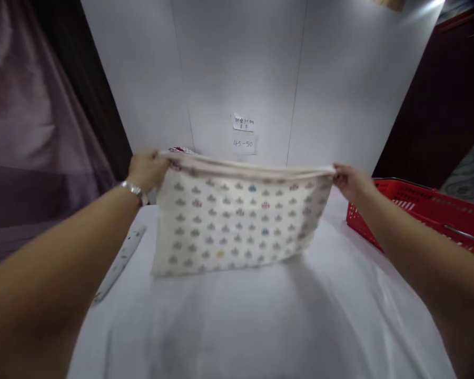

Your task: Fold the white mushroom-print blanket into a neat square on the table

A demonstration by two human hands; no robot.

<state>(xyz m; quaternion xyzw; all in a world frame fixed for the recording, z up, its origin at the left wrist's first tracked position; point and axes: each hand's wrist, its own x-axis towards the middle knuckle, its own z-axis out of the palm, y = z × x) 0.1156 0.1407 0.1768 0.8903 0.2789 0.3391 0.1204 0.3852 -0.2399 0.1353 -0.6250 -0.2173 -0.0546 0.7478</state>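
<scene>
A cream cloth (237, 221) printed with rows of small grey motifs, a few of them red, blue or yellow, hangs stretched between my hands above the white-covered table. My left hand (147, 171), with a silver bracelet at the wrist, is closed on its upper left corner. At the upper right corner, my right hand (349, 181) pinches the edge. The top edge looks doubled and sags slightly, while the lower edge hangs near the table surface. Whether it is a pillowcase or a plain cloth I cannot tell.
A red plastic basket (418, 210) stands at the table's right side. Another pale patterned fabric (122, 258) lies at the left edge, partly behind my left arm. Paper labels (245, 143) are stuck to the white back panel (237, 68). A pinkish curtain (35, 131) hangs at left.
</scene>
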